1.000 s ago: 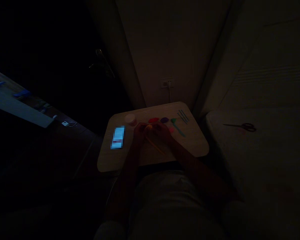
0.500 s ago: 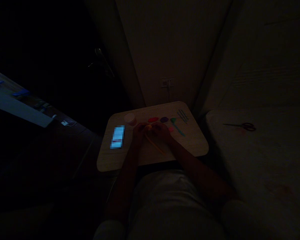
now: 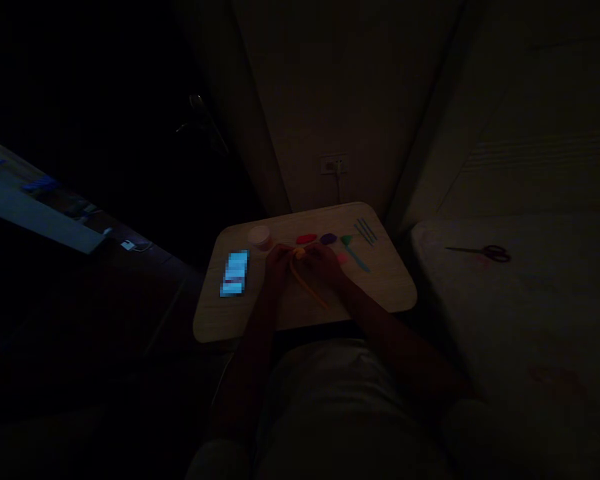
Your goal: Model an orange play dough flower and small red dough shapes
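Observation:
In dim light, both hands meet over a small wooden-topped table (image 3: pixel 220 320). Between my fingertips is a long, thin orange strip (image 3: pixel 307 287) that looks like modelling clay, bunched or coiled into a small roundish lump at its upper end. My left hand (image 3: pixel 278 263) pinches the lump from the left. From the right, my right hand (image 3: pixel 326 261) grips it with bent fingers. The strip's free tail curves down across the tabletop toward me. A pink piece (image 3: pixel 342 258) lies partly behind my right hand. Just beyond the hands sit a red piece (image 3: pixel 307 239) and a purple piece (image 3: pixel 329 239).
A lit phone (image 3: pixel 235 273) and a pale tub (image 3: pixel 259 237) stand on the left. To the right are a green piece (image 3: pixel 347 239), a teal tool (image 3: pixel 357 259) and several thin sticks (image 3: pixel 366 231). Scissors (image 3: pixel 495 253) rest on the pale surface at far right.
The orange strip now bows out more to the left below the lump, and the lump shows more plainly between my fingers. Both hands have barely shifted.

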`<state>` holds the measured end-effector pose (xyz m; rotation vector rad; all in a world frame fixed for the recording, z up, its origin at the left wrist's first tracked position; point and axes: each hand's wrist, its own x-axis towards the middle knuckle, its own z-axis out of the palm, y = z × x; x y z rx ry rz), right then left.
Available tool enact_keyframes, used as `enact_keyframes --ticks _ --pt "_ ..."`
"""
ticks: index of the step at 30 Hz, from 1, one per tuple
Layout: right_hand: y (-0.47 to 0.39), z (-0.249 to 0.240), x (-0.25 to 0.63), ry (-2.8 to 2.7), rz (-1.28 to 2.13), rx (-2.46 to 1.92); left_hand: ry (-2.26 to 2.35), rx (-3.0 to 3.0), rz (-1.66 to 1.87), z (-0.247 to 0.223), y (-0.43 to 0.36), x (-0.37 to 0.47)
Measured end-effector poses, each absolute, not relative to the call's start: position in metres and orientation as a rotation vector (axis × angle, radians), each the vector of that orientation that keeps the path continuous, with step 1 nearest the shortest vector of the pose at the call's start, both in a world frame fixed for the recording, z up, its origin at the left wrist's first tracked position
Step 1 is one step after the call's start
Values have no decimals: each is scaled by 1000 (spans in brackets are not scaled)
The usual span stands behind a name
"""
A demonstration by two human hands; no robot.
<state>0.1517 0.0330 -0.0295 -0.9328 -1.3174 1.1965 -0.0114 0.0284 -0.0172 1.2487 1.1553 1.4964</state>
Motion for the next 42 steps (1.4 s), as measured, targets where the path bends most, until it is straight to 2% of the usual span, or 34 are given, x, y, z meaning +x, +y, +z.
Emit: enact_keyframes --ticks 17,31,42 --pt "36 -34 152 -1289 1226 -876 1150 1309 1464 -9 24 -8" --pt "31 -25 156 -1464 1038 -964 1096 1265 1452 -5 21 -8" --pt "31 -26 155 -1326 1133 -954 1191 1326 1482 0 19 -6"
